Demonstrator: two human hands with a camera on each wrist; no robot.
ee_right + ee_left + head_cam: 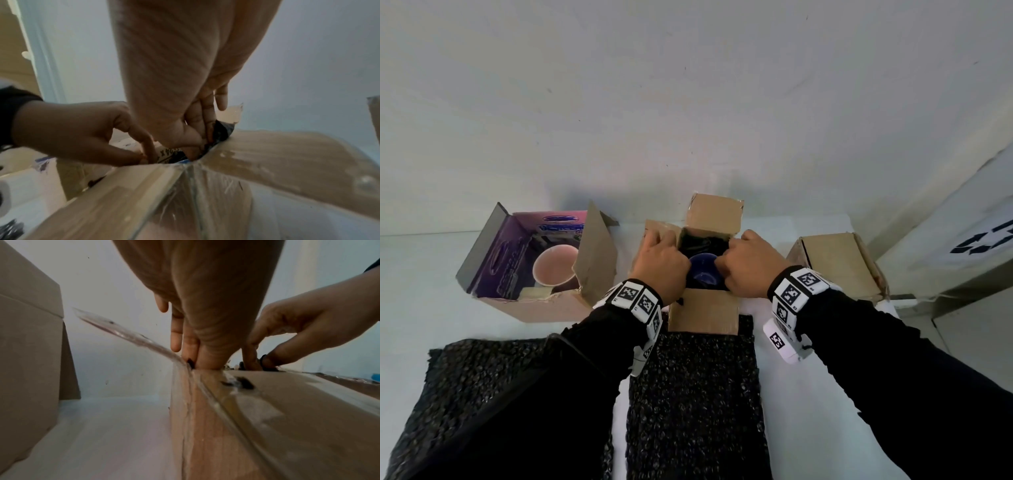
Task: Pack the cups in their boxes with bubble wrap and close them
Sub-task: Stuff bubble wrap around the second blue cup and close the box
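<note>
A blue cup point(703, 274) sits in the open middle cardboard box point(703, 311), on black bubble wrap point(698, 243) that lines the box. My left hand point(671, 246) reaches over the box's left rim, fingers and thumb pinching a bit of black wrap at the edge point(190, 363). My right hand point(729, 260) reaches in from the right rim. In the right wrist view its fingers point(205, 123) and thumb pinch the bubble wrap point(222, 131). A pink cup point(553, 265) stands in the open left box point(541, 305).
A third cardboard box point(839, 260) stands at the right with its flaps down. Two black bubble wrap sheets lie near me, one at left point(482, 377), one in the middle point(695, 394). A white wall rises right behind the boxes.
</note>
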